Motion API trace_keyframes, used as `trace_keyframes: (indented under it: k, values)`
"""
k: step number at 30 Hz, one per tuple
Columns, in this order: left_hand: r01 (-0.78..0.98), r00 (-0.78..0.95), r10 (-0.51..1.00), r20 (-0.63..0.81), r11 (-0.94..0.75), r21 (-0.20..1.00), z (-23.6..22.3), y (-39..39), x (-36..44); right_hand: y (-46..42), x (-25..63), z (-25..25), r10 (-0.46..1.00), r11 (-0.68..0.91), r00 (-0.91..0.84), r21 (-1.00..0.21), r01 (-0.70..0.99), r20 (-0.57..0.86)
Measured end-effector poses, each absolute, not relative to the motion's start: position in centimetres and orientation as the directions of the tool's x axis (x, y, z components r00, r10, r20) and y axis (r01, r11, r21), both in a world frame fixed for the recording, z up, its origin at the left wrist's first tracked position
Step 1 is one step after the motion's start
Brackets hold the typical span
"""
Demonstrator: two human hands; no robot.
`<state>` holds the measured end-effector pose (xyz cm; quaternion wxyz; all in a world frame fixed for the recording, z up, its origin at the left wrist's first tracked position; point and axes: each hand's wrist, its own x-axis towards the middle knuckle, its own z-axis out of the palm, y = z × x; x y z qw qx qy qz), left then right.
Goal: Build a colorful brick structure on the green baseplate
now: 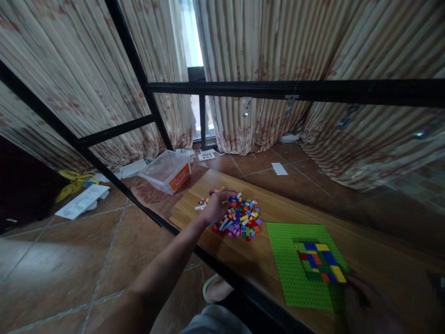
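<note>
Beyond the wooden table, a clear plastic box on the floor tiles. Left hand curled down over the brick pile — grasp hidden. Green baseplate (bricks pressed on) just right. Right hand blurred at its near corner — grip unreadable.

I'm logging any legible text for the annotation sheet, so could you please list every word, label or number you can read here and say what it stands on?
Nothing can be read with certainty.
Orange label on the clear plastic box: white lettering, too blurred to read.
Printed card on the floor: dark print, too small to read.
Some bricks in the pile by the left hand carry marks, too small to read.
</note>
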<state>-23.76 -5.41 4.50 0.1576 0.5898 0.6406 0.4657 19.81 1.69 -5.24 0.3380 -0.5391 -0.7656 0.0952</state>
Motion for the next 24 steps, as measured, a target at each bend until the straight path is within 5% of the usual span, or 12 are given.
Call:
trace_keyframes:
  k: [4, 8, 16, 24]
  values:
    - [0.366, -0.358, 0.892, 0.277, -0.139, 0.92, 4.0, -6.5, -21.7, 1.6, 19.5, -4.8, 0.872, 0.416, -0.221, -0.422, 0.805, 0.437]
    - [0.242, -0.268, 0.938, 0.22, -0.156, 0.958, 3.6, -7.5, -17.0, 1.4, 18.9, -4.3, 0.852, 0.433, -0.212, -0.417, 0.799, 0.478]
    - [0.459, 0.007, 0.988, 0.157, -0.143, 0.877, 3.0, -7.7, -6.6, 1.2, 17.9, -3.9, 0.85, 0.422, -0.148, -0.484, 0.767, 0.505]
    - [0.558, -0.023, 0.99, 0.141, -0.105, 0.823, 1.8, -7.3, -5.6, 1.0, 17.6, -3.7, 0.856, 0.399, -0.1, -0.525, 0.752, 0.507]
